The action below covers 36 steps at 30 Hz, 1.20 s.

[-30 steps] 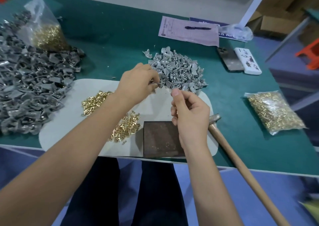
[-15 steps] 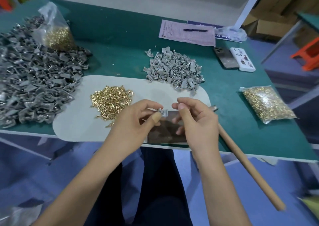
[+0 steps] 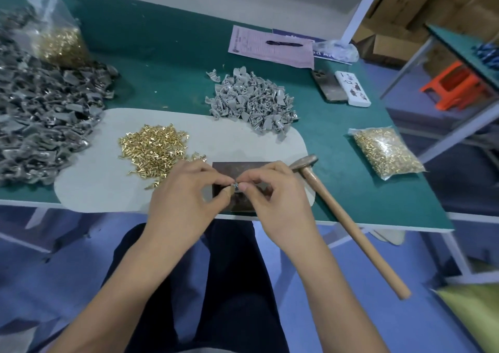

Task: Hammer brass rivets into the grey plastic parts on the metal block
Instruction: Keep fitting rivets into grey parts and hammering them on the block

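Over the dark metal block (image 3: 243,167) at the table's front edge, my left hand (image 3: 186,196) and my right hand (image 3: 272,193) meet fingertip to fingertip. Between them they pinch one small grey plastic part (image 3: 236,186); whether a rivet is in it is too small to tell. A loose pile of brass rivets (image 3: 154,147) lies on the pale mat (image 3: 102,190) left of the block. A heap of grey plastic parts (image 3: 251,101) sits behind the block. The wooden-handled hammer (image 3: 348,225) lies right of the block, its handle sticking out past the table edge.
A big heap of grey parts (image 3: 46,120) fills the left side, with a bag of rivets (image 3: 59,42) behind it. Another rivet bag (image 3: 386,150) lies at the right. A paper with a pen (image 3: 272,46), a phone (image 3: 328,86) and a white box (image 3: 352,89) lie at the back.
My left hand came back from the grey parts heap with a part. Both hands moved down over the metal block and closed together on the part.
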Motion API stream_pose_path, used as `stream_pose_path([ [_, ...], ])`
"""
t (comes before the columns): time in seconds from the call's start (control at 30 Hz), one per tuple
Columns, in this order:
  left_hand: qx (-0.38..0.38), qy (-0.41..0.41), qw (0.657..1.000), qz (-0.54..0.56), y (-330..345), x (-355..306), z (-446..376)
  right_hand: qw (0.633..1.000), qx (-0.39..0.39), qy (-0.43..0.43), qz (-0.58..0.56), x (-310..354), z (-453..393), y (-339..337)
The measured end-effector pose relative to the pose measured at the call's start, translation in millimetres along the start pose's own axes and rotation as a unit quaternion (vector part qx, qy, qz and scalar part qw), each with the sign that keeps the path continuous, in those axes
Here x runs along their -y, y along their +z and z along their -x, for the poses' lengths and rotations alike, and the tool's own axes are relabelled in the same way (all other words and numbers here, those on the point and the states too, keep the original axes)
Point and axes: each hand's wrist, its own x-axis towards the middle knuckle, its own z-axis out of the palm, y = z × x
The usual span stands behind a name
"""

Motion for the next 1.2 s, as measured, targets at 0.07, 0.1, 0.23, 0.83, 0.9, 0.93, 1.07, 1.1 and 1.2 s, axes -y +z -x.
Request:
stream_pose_path([
  [0.07, 0.01, -0.015, 0.999, 0.042, -1, 2, -2, 1.0, 0.008, 0.01, 0.014, 3, -1, 3],
  [0.1, 0.014, -0.017, 0.998, 0.055, -2, 2, -2, 1.0, 0.01, 0.013, 0.023, 4, -1, 5],
  [0.23, 0.008, -0.005, 1.0, 0.025, -3, 0, -2, 0.998, 0.006, 0.007, 0.07, 7, -1, 7],
  [0.83, -0.019, 0.02, 1.0, -0.01, -1, 1, -1, 0.957, 0.082, -0.061, 0.272, 29, -11, 0],
  [0.9, -0.018, 0.022, 1.0, -0.01, -1, 0, -1, 0.976, 0.063, -0.033, 0.207, 22, -10, -5],
  [0.93, -0.017, 0.022, 1.0, -0.01, -1, 0, -1, 0.981, 0.049, -0.026, 0.186, 18, -9, -5],
  [1.07, -0.018, 0.024, 0.999, -0.016, -2, -1, 0, 0.987, 0.029, -0.025, 0.158, 11, -4, 1],
  [1.1, -0.016, 0.023, 0.999, -0.019, -2, -2, 0, 0.991, 0.019, -0.027, 0.129, 9, -3, 0],
  [1.2, -0.004, 0.018, 1.0, -0.021, -3, -3, -1, 0.989, -0.104, -0.033, 0.095, -11, -4, -20],
])
